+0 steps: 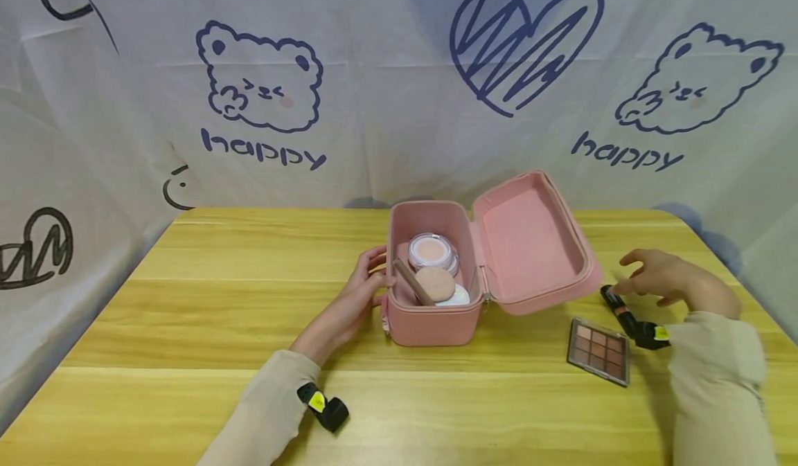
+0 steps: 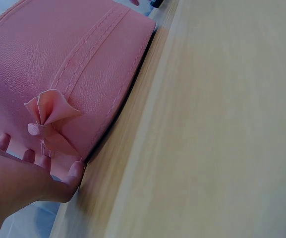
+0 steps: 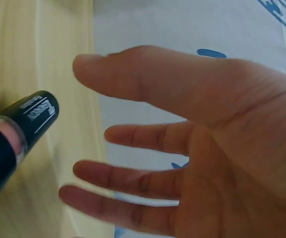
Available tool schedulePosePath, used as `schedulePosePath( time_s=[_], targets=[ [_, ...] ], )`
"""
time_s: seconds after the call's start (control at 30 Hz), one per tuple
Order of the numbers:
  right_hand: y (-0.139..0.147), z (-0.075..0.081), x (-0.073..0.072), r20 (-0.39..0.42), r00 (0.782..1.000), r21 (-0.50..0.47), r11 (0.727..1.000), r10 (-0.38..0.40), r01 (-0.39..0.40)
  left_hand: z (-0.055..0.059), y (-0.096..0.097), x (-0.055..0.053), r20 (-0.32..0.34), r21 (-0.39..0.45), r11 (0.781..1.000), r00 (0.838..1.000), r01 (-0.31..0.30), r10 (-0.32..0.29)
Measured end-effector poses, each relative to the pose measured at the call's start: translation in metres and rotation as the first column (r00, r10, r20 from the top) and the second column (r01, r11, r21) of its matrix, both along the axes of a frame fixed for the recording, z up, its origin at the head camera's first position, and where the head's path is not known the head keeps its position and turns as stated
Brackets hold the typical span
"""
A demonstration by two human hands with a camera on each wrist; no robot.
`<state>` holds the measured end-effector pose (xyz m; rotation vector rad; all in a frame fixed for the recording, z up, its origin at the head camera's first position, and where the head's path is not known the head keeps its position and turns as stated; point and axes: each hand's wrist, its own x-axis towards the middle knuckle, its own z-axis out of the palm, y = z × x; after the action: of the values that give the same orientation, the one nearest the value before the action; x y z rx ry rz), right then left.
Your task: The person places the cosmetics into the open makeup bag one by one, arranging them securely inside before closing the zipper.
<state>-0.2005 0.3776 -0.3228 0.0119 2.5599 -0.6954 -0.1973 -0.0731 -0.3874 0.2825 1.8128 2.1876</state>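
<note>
A pink makeup case (image 1: 430, 327) stands with its lid (image 1: 530, 244) swung out to the right. My left hand (image 1: 358, 296) rests against its left side, fingers spread; the left wrist view shows a pink bow (image 2: 53, 116) on that wall near the fingertips. Inside the case lie a round compact (image 1: 430, 248), a beige puff (image 1: 436, 284), a brown stick (image 1: 411, 280) and something white (image 1: 460, 296). My right hand (image 1: 670, 279) hovers by a black lipstick tube (image 3: 36, 111) with a pink band, fingers apart and holding nothing.
An eyeshadow palette (image 1: 598, 350) with several brown and pink pans lies right of the case, close to the lipstick tube. The wooden table (image 1: 249, 300) meets a white cloth (image 1: 386, 106) with drawn bears and a heart at its back edge.
</note>
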Motion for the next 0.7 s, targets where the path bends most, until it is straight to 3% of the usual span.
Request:
schedulePosePath(
  time_s=[0.27,0.43,0.7],
  targets=[
    [0.002,-0.003,0.003,0.087,0.994,-0.029,0.997,-0.065,0.067,0.0,-0.001,0.001,0.008,-0.006,1.0,1.0,-0.005,0.005],
    [0.001,-0.011,0.002,0.098,0.992,-0.089,0.992,-0.084,0.093,0.0,-0.001,0.001,0.005,-0.007,1.0,1.0,0.0,0.0],
    [0.001,-0.017,0.0,0.111,0.987,-0.108,0.986,-0.113,0.125,0.0,-0.001,0.001,-0.004,-0.002,1.0,1.0,0.009,-0.009]
  ],
)
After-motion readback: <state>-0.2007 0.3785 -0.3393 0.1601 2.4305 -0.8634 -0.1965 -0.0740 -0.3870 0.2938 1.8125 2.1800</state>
